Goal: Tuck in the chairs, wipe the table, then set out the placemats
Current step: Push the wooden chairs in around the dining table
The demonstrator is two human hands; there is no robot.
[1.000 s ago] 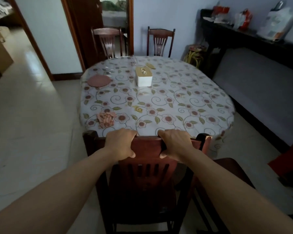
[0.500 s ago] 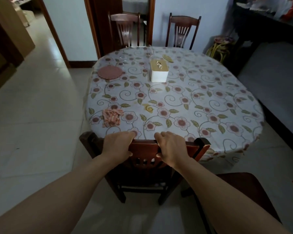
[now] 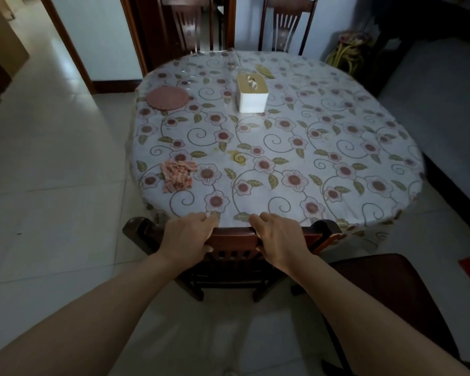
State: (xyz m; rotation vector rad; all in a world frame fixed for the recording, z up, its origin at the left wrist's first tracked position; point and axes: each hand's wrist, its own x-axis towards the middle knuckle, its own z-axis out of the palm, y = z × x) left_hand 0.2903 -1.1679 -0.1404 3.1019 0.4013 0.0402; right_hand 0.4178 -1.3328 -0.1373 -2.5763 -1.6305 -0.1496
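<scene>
Wooden chair gripped by both hands, left hand, right hand.

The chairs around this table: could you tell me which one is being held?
The near chair: left hand and right hand grip its top rail. The two far chairs stand untouched.

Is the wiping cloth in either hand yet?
No: the crumpled pink cloth lies on the table while the left hand and right hand grip the chair back.

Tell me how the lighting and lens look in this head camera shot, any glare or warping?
Head view: dim, bluish light; the clear cover on the table glints faintly at its far edge; wide-angle bulge bends the door frame; both forearms stretch large; the chair under the hands is in deep shadow.
</scene>
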